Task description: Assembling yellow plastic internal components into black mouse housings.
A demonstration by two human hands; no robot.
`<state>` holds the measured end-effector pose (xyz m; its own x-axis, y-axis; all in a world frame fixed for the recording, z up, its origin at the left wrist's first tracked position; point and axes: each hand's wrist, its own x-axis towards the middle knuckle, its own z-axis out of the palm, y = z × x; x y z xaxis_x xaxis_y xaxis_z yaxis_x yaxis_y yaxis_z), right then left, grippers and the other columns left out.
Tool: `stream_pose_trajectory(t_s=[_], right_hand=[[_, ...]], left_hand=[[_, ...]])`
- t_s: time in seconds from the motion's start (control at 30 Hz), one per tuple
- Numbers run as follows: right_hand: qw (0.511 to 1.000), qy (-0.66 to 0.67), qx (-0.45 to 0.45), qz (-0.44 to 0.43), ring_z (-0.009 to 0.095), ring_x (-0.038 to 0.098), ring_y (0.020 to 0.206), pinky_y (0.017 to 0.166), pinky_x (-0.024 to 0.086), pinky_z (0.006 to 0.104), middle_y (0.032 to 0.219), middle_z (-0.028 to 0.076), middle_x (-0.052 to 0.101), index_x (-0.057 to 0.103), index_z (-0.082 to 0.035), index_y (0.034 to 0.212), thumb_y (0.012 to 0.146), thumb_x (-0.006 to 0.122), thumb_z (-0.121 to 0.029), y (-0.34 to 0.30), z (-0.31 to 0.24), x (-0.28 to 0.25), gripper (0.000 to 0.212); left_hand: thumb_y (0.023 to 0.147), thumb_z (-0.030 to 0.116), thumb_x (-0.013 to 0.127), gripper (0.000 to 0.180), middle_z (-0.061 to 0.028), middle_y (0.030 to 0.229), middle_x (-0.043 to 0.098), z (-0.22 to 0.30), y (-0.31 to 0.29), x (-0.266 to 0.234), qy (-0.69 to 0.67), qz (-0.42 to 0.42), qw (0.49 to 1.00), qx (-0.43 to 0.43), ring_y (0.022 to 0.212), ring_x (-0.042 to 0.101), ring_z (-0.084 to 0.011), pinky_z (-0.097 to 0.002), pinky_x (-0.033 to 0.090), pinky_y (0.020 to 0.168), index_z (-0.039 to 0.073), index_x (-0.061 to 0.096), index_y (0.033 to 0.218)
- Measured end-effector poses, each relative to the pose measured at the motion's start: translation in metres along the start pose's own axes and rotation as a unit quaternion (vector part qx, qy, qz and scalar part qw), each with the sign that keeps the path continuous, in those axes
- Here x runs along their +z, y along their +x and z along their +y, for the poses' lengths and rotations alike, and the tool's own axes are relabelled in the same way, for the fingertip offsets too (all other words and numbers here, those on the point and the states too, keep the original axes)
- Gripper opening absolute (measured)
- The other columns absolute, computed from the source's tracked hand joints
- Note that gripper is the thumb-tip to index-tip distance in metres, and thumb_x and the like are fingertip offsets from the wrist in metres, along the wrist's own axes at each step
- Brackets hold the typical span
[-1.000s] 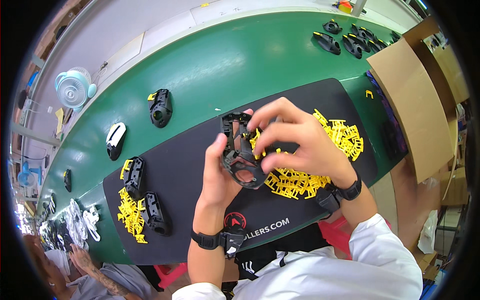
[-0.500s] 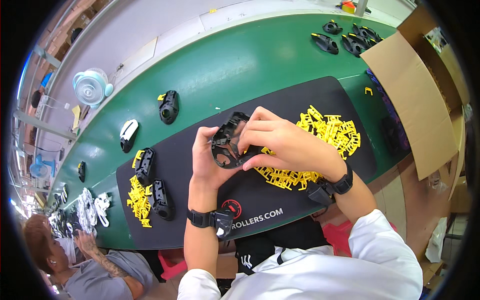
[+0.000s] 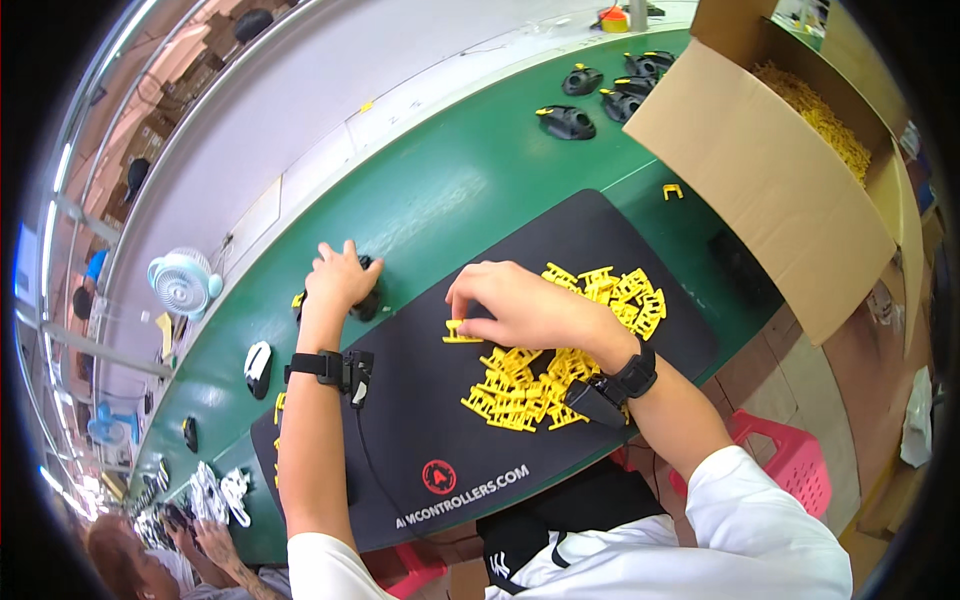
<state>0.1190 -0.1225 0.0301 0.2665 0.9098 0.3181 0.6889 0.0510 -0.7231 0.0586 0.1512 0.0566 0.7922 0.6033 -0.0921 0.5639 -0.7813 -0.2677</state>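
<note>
Two fans [image 3: 183, 283], two wrist straps [image 3: 638, 375], one mat [image 3: 415, 400], one open cardboard box [image 3: 760, 200]; far black shells [image 3: 568, 123], perhaps six.

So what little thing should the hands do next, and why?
Maybe lift the left hand off the black shell, which seems to sit on the green table. The right hand has a yellow clip at its fingertips, so a free left hand could help with that.

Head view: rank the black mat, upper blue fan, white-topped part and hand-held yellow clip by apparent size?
Black mat
Upper blue fan
White-topped part
Yellow clip, partly covered by the right hand
</note>
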Motion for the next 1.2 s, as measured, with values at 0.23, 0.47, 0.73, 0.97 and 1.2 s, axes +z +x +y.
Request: stream_pose_trajectory(t_s=[0.23, 0.47, 0.73, 0.97, 1.2], right_hand=[[0.884, 0.378, 0.07, 0.267, 0.015, 0.072, 0.09, 0.073, 0.056, 0.0277, 0.094, 0.008, 0.071, 0.06, -0.002, 0.101, 0.094, 0.071, -0.012, 0.005, 0.031, -0.038, 0.016], [0.781, 0.456, 0.019, 0.427, 0.009, 0.054, 0.078, 0.068, 0.043, 0.0224, 0.097, 0.004, 0.06, 0.057, -0.003, 0.096, 0.094, 0.071, -0.005, -0.004, 0.031, -0.056, 0.014], [0.752, 0.491, 0.035, 0.438, 0.01, 0.055, 0.085, 0.069, 0.041, 0.023, 0.1, 0.004, 0.059, 0.062, 0.002, 0.109, 0.096, 0.067, -0.003, -0.008, 0.022, -0.057, 0.015], [0.77, 0.448, 0.016, 0.454, 0.01, 0.059, 0.087, 0.074, 0.048, 0.0232, 0.106, 0.008, 0.063, 0.063, 0.004, 0.116, 0.097, 0.064, -0.002, -0.002, 0.022, -0.054, 0.019], [0.814, 0.4, 0.055, 0.418, 0.01, 0.066, 0.082, 0.064, 0.048, 0.0215, 0.097, 0.007, 0.071, 0.067, 0.003, 0.112, 0.097, 0.067, -0.007, 0.0, 0.013, -0.044, 0.018]], left_hand=[[0.087, 0.035, 0.072, 0.067, -0.0345, 0.136, 0.051, 0.115, 0.061, -0.035, -0.201, 0.114, 0.929, 0.289, 0.132, 0.048, -0.0469, -0.0503, 0.044, 0.109, 0.004, 0.05, 0.142], [0.081, 0.032, 0.074, 0.07, -0.0228, 0.14, 0.046, 0.271, 0.094, -0.028, -0.27, 0.149, 0.913, 0.268, 0.128, 0.048, -0.0412, -0.0533, 0.049, 0.098, 0.026, 0.049, 0.147], [0.09, 0.034, 0.067, 0.049, -0.0199, 0.14, 0.046, 0.289, 0.088, -0.029, -0.273, 0.169, 0.92, 0.223, 0.127, 0.049, -0.0373, -0.0498, 0.055, 0.074, 0.026, 0.054, 0.136], [0.094, 0.029, 0.059, 0.034, -0.0189, 0.136, 0.052, 0.278, 0.097, -0.032, -0.209, 0.072, 0.946, 0.238, 0.126, 0.051, -0.0338, -0.0475, 0.057, 0.072, 0.015, 0.069, 0.124], [0.087, 0.03, 0.068, 0.032, -0.0184, 0.098, 0.069, 0.175, 0.048, -0.058, -0.644, -0.008, 0.743, 0.183, 0.092, 0.071, -0.0335, -0.0422, 0.059, 0.084, 0.001, 0.068, 0.099]])
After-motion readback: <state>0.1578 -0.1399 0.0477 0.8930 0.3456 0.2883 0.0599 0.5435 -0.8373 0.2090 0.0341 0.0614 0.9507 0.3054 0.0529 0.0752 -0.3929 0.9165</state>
